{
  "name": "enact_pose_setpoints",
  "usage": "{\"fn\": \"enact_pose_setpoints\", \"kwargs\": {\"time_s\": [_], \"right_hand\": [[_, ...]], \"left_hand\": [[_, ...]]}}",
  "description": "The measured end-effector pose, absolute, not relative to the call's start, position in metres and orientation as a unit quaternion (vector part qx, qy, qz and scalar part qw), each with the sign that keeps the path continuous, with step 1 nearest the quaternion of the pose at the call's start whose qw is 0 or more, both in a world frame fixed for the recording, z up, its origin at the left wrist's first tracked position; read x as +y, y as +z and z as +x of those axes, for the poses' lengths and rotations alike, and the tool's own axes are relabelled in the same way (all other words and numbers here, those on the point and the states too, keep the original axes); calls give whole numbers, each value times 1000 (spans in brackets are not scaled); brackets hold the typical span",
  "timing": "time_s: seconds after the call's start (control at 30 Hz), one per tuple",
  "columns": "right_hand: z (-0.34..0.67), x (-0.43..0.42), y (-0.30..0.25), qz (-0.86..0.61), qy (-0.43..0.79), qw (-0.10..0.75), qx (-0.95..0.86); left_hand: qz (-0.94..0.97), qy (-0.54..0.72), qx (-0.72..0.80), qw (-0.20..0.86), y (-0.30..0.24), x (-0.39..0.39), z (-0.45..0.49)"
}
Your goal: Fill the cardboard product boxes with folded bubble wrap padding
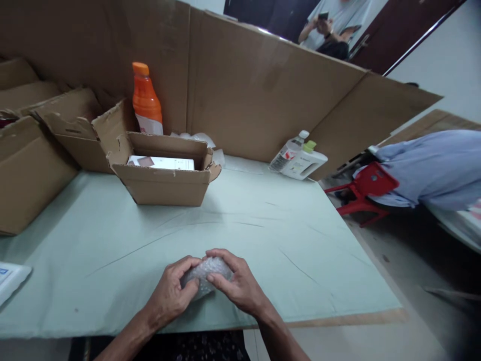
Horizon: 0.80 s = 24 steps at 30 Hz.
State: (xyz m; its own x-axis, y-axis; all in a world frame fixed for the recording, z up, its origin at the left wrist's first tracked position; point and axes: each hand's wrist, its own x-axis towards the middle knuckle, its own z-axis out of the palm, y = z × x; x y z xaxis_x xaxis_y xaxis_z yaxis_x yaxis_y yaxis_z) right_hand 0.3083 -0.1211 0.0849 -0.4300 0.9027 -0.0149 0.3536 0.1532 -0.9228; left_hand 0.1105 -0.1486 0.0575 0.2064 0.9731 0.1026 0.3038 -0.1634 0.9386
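Near the table's front edge, a small bundle of bubble wrap [206,275] is held between my two hands. My left hand [175,286] grips its left side, thumb on top and fingers curled behind. Around the right side and far edge closes my right hand [236,281], its thumb pressed on the wrap. What the wrap may enclose cannot be made out. Beyond my hands stands an open cardboard box [169,188] with a white carton [173,163] inside it.
More cardboard boxes [30,175] crowd the left side. An orange bottle [146,100] stands behind the open box. A clear bottle [288,152] and a white jug [305,163] lean at the back right. A white packet [11,281] lies at left. Two other people are nearby.
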Motion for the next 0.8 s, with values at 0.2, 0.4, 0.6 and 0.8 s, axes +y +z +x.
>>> {"fn": "enact_pose_setpoints", "kwargs": {"time_s": [0.2,0.4,0.6,0.8], "right_hand": [[312,-100,100,-453,524,277,-666],[315,-47,178,-444,410,464,-648],[264,45,219,-413,156,544,-713],[236,90,209,-578,-7,238,-781]], "left_hand": [[647,362,472,477,68,-131,89],[583,409,553,433,69,-65,58],[548,461,590,373,28,-31,59],[558,469,573,374,16,-31,58]]}}
